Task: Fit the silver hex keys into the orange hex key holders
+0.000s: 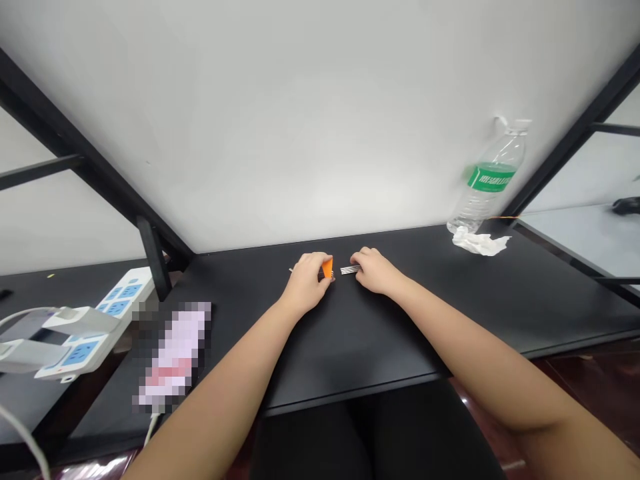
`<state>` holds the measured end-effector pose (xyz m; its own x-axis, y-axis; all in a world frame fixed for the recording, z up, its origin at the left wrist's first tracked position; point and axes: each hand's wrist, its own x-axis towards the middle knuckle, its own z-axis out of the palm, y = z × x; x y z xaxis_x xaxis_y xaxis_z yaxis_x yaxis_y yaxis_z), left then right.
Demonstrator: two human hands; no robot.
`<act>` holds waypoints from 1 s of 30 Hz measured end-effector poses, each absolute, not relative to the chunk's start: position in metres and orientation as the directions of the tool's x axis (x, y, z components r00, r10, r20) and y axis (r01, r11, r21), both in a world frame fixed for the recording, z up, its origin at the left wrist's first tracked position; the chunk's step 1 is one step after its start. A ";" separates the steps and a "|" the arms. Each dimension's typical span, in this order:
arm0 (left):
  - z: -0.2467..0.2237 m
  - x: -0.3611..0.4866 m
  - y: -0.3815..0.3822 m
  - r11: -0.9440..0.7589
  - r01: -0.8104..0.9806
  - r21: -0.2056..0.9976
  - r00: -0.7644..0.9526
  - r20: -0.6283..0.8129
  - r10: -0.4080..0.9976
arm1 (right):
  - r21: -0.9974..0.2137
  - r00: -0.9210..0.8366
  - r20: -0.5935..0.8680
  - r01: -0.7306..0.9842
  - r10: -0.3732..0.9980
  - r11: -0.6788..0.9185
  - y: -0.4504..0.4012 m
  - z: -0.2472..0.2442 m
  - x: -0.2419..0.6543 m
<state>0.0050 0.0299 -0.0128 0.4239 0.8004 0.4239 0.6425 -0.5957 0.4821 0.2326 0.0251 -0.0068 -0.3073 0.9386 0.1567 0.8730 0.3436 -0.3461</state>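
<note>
Near the middle of the black table, my left hand (306,283) is closed around a small orange piece (327,267), its thumb and fingers on either side. Thin light tips show beside the orange piece, and one thin end pokes out left of the hand. A short gap to the right, my right hand (373,270) is closed on a bundle of thin silvery sticks (349,270), whose ends point left toward the orange piece. The far part of the bundle is hidden under the right hand's fingers.
A clear bottle with a green label (493,177) leans near the wall at the back right, with crumpled tissue (480,242) in front. A blurred-out phone (173,353) on a cable lies at the left. Beyond the black frame is a white power strip (107,320) with plugs.
</note>
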 end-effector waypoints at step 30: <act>-0.017 0.004 0.033 -0.568 0.674 0.472 0.415 0.394 0.820 | -0.829 -0.228 -0.094 0.557 0.969 0.051 0.019 0.011 0.239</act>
